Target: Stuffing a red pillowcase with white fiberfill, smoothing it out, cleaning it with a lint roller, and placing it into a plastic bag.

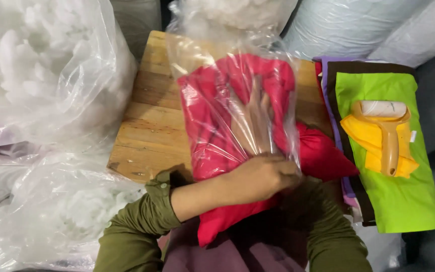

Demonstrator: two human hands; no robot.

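Note:
A red cushion [323, 156] lies on a wooden table [147, 126], most of it inside a clear plastic bag [202, 60]. My left hand [263, 176] is closed on the bag's near open edge, against the cushion. My right hand [255, 118] is inside the bag and shows through the plastic. It lies flat on the red fabric with fingers stretched toward the far end. One corner of the cushion sticks out of the bag on the right, and another points toward my lap. Both my arms are in olive sleeves.
Big clear sacks of white fibre filling [41, 75] crowd the left side and the far edge. On the right lies a stack of folded fabric covers with a green one [399, 191] on top. A yellow cloth [373, 136] and an orange-handled lint roller [386, 126] rest on it.

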